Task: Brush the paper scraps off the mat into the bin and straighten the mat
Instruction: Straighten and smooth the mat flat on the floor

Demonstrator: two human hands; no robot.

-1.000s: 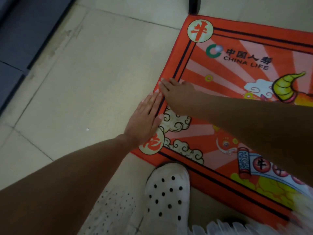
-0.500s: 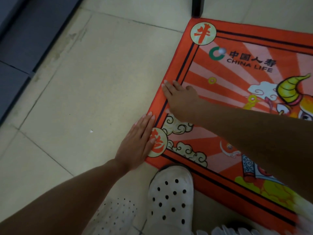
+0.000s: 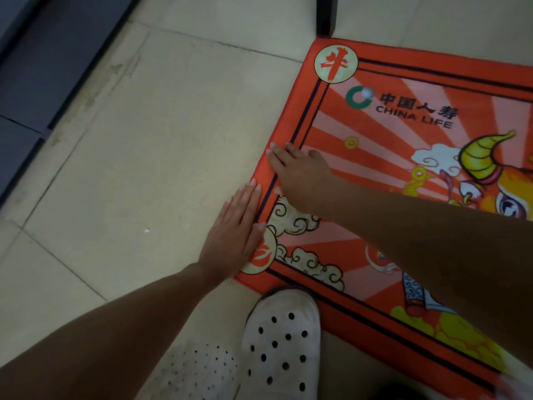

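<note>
Down at floor level, seen from my own head: my left hand (image 3: 235, 232) lies flat with straight fingers, palm on the pale tiled floor (image 3: 150, 157) and its thumb side against the left edge of the mat (image 3: 383, 180), near the mat's near-left corner. It grips nothing. My right hand (image 3: 300, 176) reaches across from the right and rests palm down on the mat's orange border a little farther along that same edge, fingers spread and mostly straight, fingertips just at the edge. It also holds nothing.

That mat is orange-red with black border lines, a cartoon horned animal and the words CHINA LIFE. It spreads away to my right and ahead; the edge under both hands runs from near me up and slightly rightward toward the far-left corner, which sits just before a dark furniture leg (image 3: 326, 14). One small pale scrap (image 3: 367, 93) lies on the green logo, well beyond my right hand. Another tiny white fleck (image 3: 146, 230) lies on the tile to the left of my left hand. No bin is in view.

My white perforated shoe (image 3: 281, 342) stands at the mat's near edge, touching it.

My judgement: I am squaring this left edge, with both hands placed along its line, so any nudge would go sideways across it. My right hand is nearer the remaining scrap
</note>
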